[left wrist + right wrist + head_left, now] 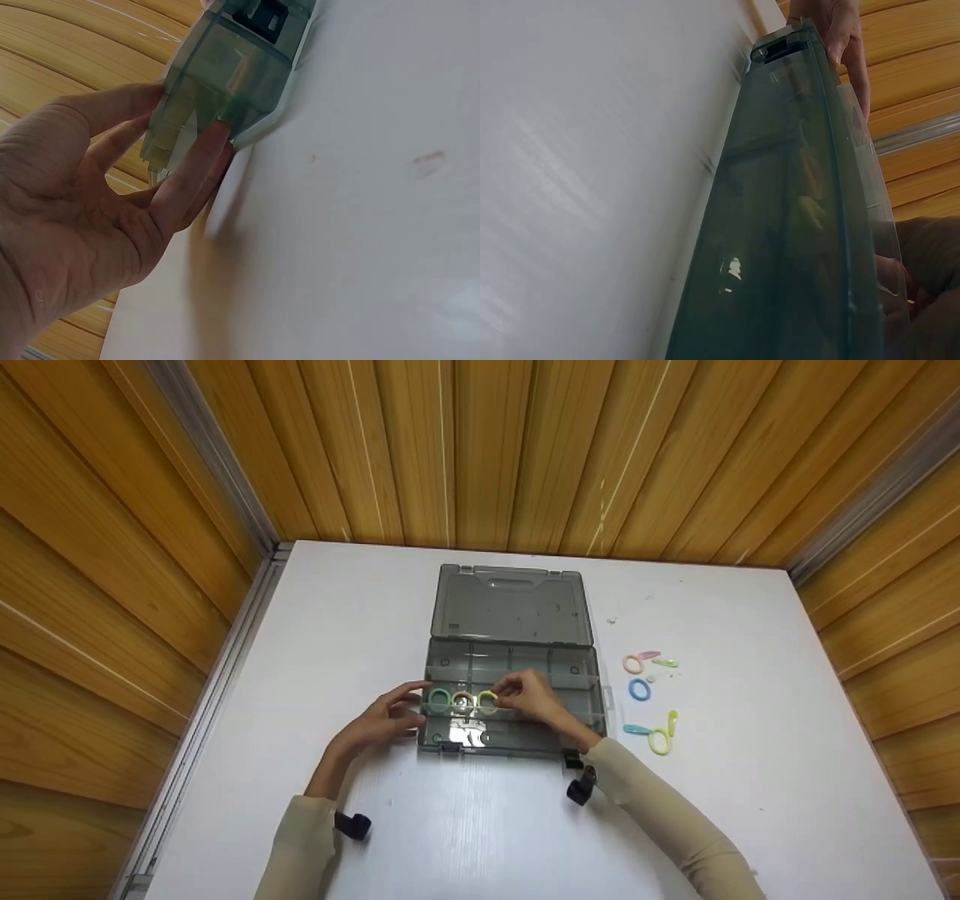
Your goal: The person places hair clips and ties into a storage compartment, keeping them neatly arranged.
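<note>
A grey translucent compartment box lies with its lid folded back. Inside its middle row sit a green hair tie, a peach hair tie and a yellow hair tie, side by side. My right hand reaches over the box and pinches the yellow one at its right edge. In the right wrist view the box wall partly hides that hand. At the box's left end, my left hand touches the side with spread, fairly straight fingers, also seen against the wall in the left wrist view.
Right of the box, a peach hair tie, a blue hair tie and a yellow-green hair tie lie on the white table. Near them are several snap hair clips, among them a teal clip. The lid stretches toward the wood-panelled wall.
</note>
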